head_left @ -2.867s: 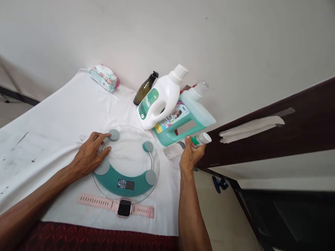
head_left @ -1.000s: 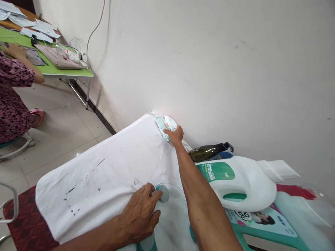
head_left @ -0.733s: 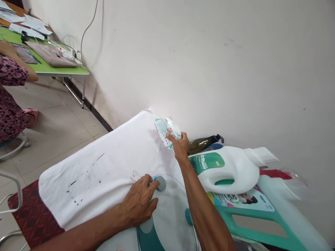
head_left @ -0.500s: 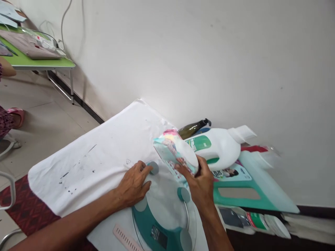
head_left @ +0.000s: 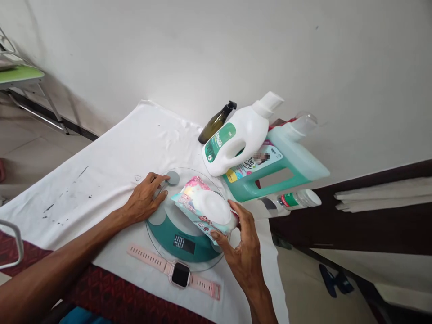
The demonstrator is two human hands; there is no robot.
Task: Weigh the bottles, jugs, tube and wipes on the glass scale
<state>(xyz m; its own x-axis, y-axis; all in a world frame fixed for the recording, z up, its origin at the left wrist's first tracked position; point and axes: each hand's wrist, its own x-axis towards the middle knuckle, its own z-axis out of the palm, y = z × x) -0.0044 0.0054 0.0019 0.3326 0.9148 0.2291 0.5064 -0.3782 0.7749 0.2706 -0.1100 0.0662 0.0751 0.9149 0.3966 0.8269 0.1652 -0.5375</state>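
My right hand grips a pack of wet wipes by its right end, thumb at the near side and fingers at the far side. The pack is over a round glass scale with a teal band, and seems to rest on it. Lit characters show on the scale's dark display. At the scale's left edge is my left hand, fingers apart, its fingertips by a round grey pad. A pink-strapped smartwatch lies in front of the scale.
Behind the scale stand a dark pump bottle, a white detergent jug and a teal jug. A clear bottle with a white cap is at the table's right edge. White cloth covers the table, against the wall.
The wipes pack has come down toward the scale, with my right hand still on it. My left hand stays at the scale's edge. The view has swung right, bringing the whole watch into sight.
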